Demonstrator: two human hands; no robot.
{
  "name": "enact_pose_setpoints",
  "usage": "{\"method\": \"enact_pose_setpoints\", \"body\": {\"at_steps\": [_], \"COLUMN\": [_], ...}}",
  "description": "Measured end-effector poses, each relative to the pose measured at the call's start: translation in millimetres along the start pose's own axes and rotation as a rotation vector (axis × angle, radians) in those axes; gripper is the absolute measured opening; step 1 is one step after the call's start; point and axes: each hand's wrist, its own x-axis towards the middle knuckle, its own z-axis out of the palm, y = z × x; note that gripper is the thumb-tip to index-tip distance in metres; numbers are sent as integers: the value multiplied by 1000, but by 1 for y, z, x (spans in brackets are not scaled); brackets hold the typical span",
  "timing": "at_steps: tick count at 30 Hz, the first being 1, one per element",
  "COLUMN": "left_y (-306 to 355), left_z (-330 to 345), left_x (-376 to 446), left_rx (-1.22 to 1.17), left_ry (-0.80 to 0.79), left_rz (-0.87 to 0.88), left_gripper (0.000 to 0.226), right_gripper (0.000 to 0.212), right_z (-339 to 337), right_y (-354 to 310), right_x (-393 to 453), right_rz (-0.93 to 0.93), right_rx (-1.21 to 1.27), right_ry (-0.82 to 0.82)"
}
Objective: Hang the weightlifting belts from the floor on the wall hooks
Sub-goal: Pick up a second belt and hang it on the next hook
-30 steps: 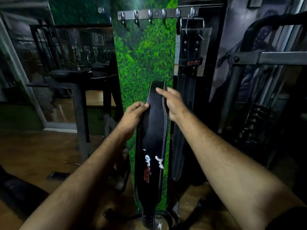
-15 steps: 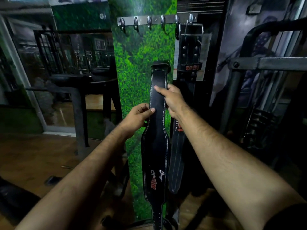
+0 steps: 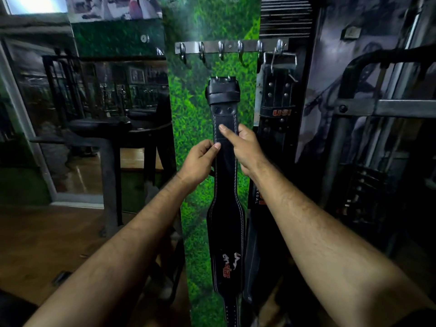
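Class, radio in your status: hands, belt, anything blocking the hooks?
Left hand and right hand both grip black belt. Buckle below hook rail, not yet hung. Second belt occupies rightmost hook; others free.

The black belt [image 3: 224, 175] has climbed from mid-frame toward the upper centre; its buckle end, first hidden, now shows just below the hook rail [image 3: 231, 46]. The left hand [image 3: 200, 161] and right hand [image 3: 245, 149] have risen with it, gripping further down the strap.
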Motion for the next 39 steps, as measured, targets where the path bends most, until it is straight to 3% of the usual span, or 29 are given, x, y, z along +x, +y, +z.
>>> {"method": "enact_pose_setpoints", "body": {"at_steps": [5,9,15,21,27,35,39], "left_y": [-5,1,12,-7,-43,-109,-113], "left_z": [-8,-9,-15,-16,-15,-24,-36], "left_x": [8,10,16,6,-12,-46,-55], "left_rx": [-13,-76,-99,-10,85,127,138], "left_ry": [-16,-10,2,26,-54,-152,-229], "left_rz": [-35,30,169,160,52,-149,-272], "left_gripper": [20,54,65,32,35,32,24], "right_gripper": [6,10,8,6,4,18,4], "right_z": [1,9,14,20,27,30,33], "right_y": [1,-1,-17,-2,17,39,49], "right_x": [6,9,22,27,23,18,9], "right_rz": [-7,-53,-153,-171,-201,-165,-124], "right_rx": [-54,-35,-110,-23,75,89,130], "right_ry": [13,26,6,91,200,190,193]}}
